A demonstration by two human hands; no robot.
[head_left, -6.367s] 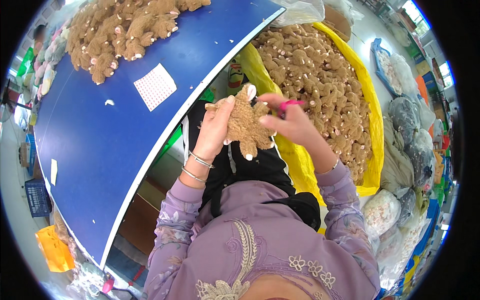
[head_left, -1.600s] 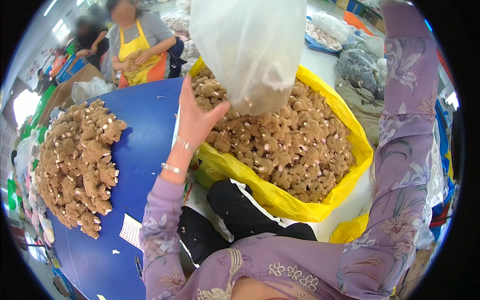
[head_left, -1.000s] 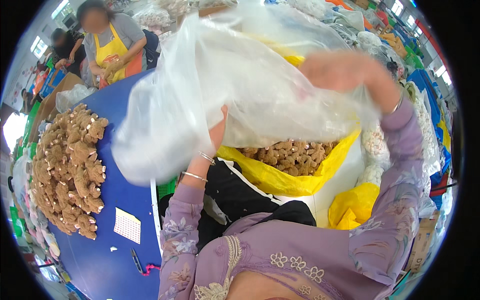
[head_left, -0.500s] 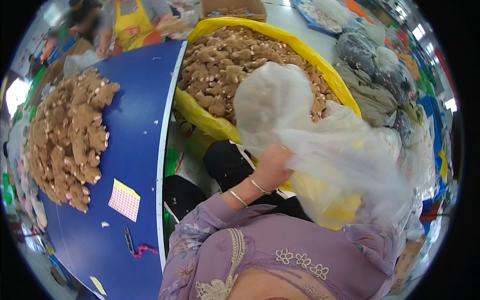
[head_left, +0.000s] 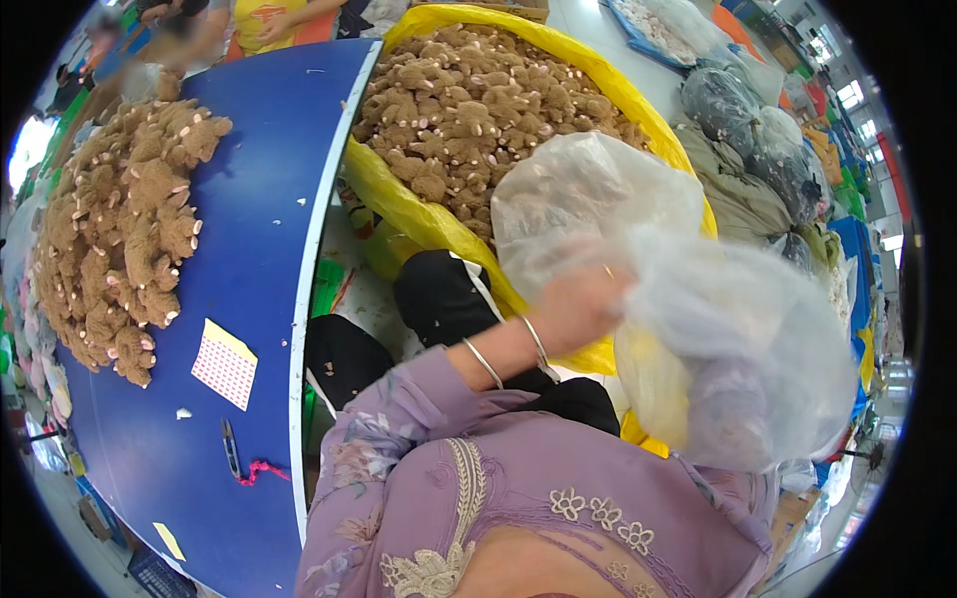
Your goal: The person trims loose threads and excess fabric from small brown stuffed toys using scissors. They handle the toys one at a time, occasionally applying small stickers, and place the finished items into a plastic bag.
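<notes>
The left hand point(head_left: 583, 304) has its grip clasped on a translucent plastic bag point(head_left: 723, 299) over the near right of a yellow sack point(head_left: 419, 211) (the right hand's, bag-veiled, I cannot tell), seemingly mid-handling, so the next move calls for controlling loose folds.

On the left, a broad bare strip of the blue table point(head_left: 269, 169) runs far to near between the toy pile point(head_left: 120, 239) and the table's right edge, leaving a hand room; the sticker sheet point(head_left: 224, 369), snips point(head_left: 231, 448) and pink cord point(head_left: 261, 470) interrupt its near part. The yellow sack point(head_left: 658, 105) crowds that edge at the far end; nearer, the black-trousered legs point(head_left: 439, 299) narrow the gap. The clear plastic bag point(head_left: 598, 189), in the left hand point(head_left: 583, 304), blocks the sack's near right side; its far left toys lie open from above.
</notes>
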